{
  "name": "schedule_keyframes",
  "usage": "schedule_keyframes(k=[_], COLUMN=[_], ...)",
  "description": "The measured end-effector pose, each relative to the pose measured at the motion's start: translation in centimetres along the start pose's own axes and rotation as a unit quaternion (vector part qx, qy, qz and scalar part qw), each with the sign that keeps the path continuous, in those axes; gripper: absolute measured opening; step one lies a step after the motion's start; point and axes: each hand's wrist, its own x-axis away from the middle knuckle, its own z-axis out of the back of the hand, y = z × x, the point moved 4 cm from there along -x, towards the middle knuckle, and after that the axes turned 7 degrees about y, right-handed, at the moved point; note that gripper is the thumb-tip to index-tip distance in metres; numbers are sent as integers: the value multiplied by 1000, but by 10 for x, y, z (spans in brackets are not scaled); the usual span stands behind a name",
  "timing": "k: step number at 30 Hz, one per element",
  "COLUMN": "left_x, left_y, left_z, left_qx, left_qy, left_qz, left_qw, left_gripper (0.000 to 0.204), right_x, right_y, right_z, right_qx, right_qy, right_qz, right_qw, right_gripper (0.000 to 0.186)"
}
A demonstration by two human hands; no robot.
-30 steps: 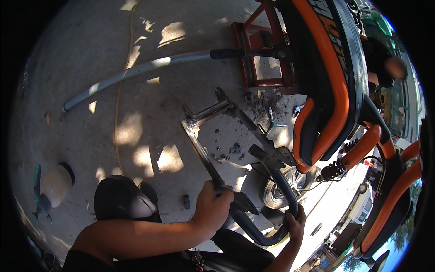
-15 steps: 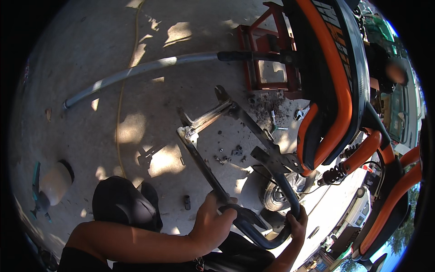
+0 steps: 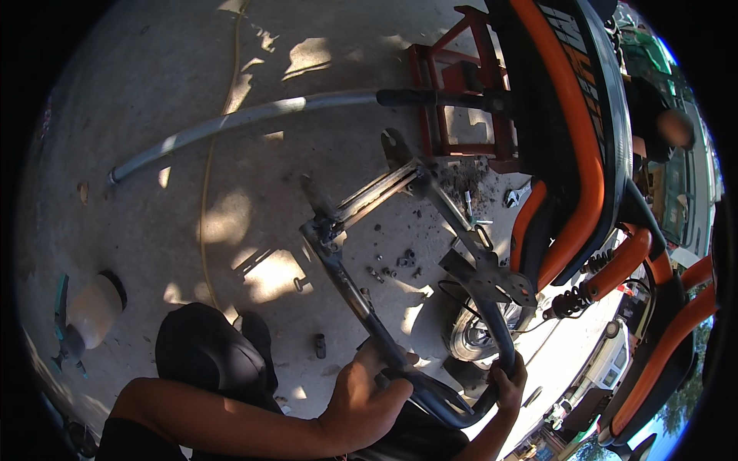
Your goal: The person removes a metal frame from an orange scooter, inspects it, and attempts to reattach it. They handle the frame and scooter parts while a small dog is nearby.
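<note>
A black tubular metal frame (image 3: 345, 286) is held up off the floor in both my hands. It is a U-shaped tube, its far ends joined by a worn, rusty crossbar (image 3: 378, 197), with flat brackets standing up at both corners. My left hand (image 3: 365, 407) is closed round the left tube, near the bend. On the opposite side my right hand (image 3: 508, 382) grips the other tube, close to a flat drilled plate (image 3: 492, 278). On the concrete floor below lie several small metal parts (image 3: 406, 259) and a dark socket (image 3: 320, 346).
At the right stands a large vehicle with orange tubing (image 3: 582, 223) and shock absorbers (image 3: 570, 302). A red metal stand (image 3: 470, 146) is beside it, with a long grey pipe (image 3: 254, 117) reaching left. A spray bottle (image 3: 94, 311) lies far left. Another person (image 3: 649, 115) is at far right.
The tubular frame has shifted a little to the right and tilted, its far crossbar moving right. Both my hands have moved slightly with it, keeping their grip.
</note>
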Motion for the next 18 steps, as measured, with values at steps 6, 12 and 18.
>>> schedule_keyframes(k=[6,12,18], left_x=[-8,-23,-32], left_y=[4,-2,-16], left_z=[5,7,7], left_qx=[5,-3,30], left_qy=[40,83,88], left_qz=[-11,-22,9], left_qw=[999,996,996], left_gripper=[29,22,22], right_x=[14,25,27], right_y=[-20,-20,-18], right_z=[-12,-13,-15], right_qx=[-18,-48,-54], right_qy=[10,7,26], right_qz=[-45,-61,-64], right_qw=[999,997,996], right_gripper=[49,49,48])
